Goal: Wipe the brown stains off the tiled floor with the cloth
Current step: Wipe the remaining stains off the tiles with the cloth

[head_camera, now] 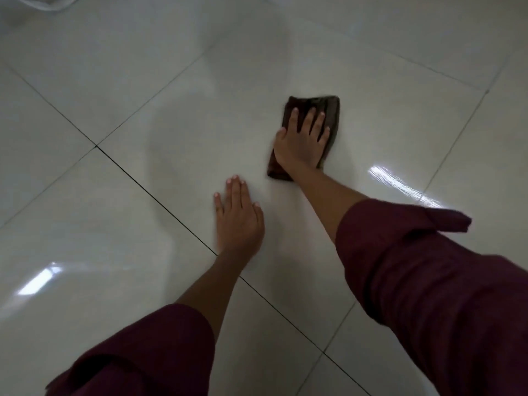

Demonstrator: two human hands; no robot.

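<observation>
The right hand [301, 141] presses flat, fingers spread, on the cloth [328, 115], the left hand [238, 218] rests flat on the floor [114, 95] nearer than the cloth, and no clear brown stains show, so wiping looks nearly done.

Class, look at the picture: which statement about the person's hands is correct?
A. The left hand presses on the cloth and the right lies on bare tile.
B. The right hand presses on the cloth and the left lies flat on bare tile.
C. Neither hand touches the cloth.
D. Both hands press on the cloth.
B: the right hand lies spread on the brown cloth, while the left hand rests flat on the tiled floor.
</observation>
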